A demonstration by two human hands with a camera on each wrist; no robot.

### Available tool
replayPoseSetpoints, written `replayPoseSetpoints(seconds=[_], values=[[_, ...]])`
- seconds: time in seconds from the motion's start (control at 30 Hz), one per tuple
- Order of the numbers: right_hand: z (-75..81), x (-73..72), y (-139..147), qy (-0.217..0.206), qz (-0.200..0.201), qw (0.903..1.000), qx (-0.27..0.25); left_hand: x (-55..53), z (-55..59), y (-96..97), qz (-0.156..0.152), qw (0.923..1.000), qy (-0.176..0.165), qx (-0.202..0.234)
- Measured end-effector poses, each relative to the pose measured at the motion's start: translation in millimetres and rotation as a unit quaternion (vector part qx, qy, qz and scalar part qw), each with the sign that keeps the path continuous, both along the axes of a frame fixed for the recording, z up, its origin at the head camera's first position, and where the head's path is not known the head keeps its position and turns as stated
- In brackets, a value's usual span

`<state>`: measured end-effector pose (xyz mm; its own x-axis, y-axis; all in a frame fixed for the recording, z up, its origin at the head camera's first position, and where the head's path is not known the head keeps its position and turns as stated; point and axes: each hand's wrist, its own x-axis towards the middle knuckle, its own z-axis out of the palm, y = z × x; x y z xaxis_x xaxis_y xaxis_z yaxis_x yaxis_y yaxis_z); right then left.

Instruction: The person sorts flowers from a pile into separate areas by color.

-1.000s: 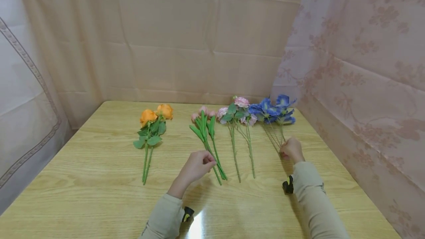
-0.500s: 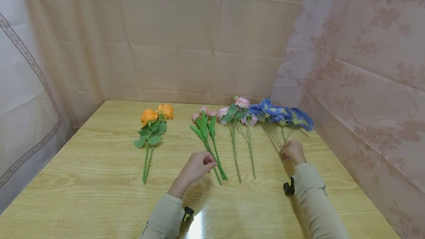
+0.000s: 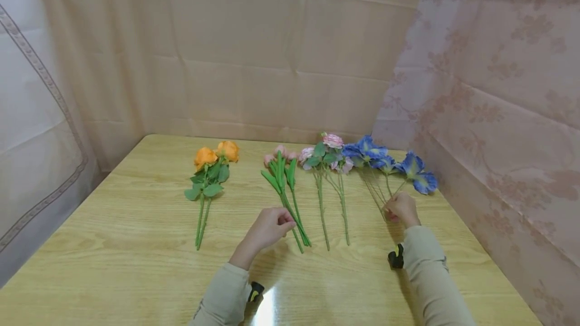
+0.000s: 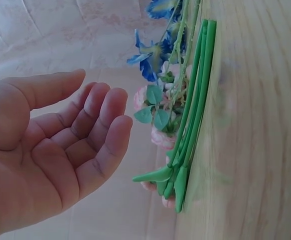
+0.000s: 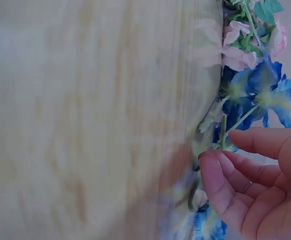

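My right hand [image 3: 403, 209] pinches the stem of a blue iris [image 3: 419, 172] whose head leans out to the right, low over the table. More blue irises [image 3: 364, 149] lie just left of it, their thin stems running toward the same fingertips. In the right wrist view, thumb and fingertips stand close around a short length of stem [image 5: 222, 129]. My left hand [image 3: 268, 227] hovers at the lower ends of the pink tulips [image 3: 281, 152]. Its fingers curl loosely with nothing in them; the left wrist view shows the green tulip stems [image 4: 200, 90] beyond the fingertips.
Two orange roses [image 3: 216, 155] with green leaves lie on the left of the wooden table [image 3: 113, 245]. Pale pink flowers [image 3: 332, 141] lie between tulips and irises, some heads touching the blue petals. Curtains [image 3: 235, 64] hang behind and at both sides.
The rightmost blue iris head has swung away from the other irises, out to the right and down toward the table. The left hand has stayed in place; the head view has shifted slightly.
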<state>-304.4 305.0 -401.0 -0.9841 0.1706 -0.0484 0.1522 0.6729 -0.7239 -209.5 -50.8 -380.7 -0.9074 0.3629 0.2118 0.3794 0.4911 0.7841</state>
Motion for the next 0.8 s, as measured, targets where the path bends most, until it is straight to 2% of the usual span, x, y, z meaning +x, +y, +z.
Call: replayPoseSetpoints(seconds=[0.07, 0.23, 0.3, 0.4, 0.53, 0.63, 0.7, 0.8], values=[[1.7, 1.2, -0.9, 0.001, 0.003, 0.9998, 0.018, -1.2, 0.5, -2.8, 0.010, 0.9999, -0.003, -0.001], [11.9, 1.1, -8.6, -0.017, 0.023, 0.9994, 0.018, -5.7, 3.0, -13.8, 0.054, 0.9986, -0.002, -0.004], [16.9, 1.0, -14.6, -0.022, 0.031, 0.9993, 0.001, -7.7, 4.2, -19.5, 0.075, 0.9971, -0.005, -0.008], [23.9, 2.9, -25.4, -0.018, 0.042, 0.9989, 0.006, -10.5, 5.6, -30.8, 0.116, 0.9931, 0.000, -0.019], [32.1, 7.8, -38.8, -0.023, 0.053, 0.9983, 0.010, -15.8, 6.0, -51.7, 0.185, 0.9813, 0.026, -0.047], [35.6, 11.1, -45.7, -0.015, 0.066, 0.9976, 0.013, -21.2, 4.6, -70.1, 0.225, 0.9711, 0.033, -0.073], [35.6, 12.3, -48.5, -0.005, 0.075, 0.9970, 0.017, -25.3, 2.4, -81.9, 0.247, 0.9642, 0.026, -0.093], [34.4, 13.4, -52.3, 0.000, 0.082, 0.9965, 0.017, -30.9, -2.3, -98.3, 0.277, 0.9536, -0.004, -0.118]])
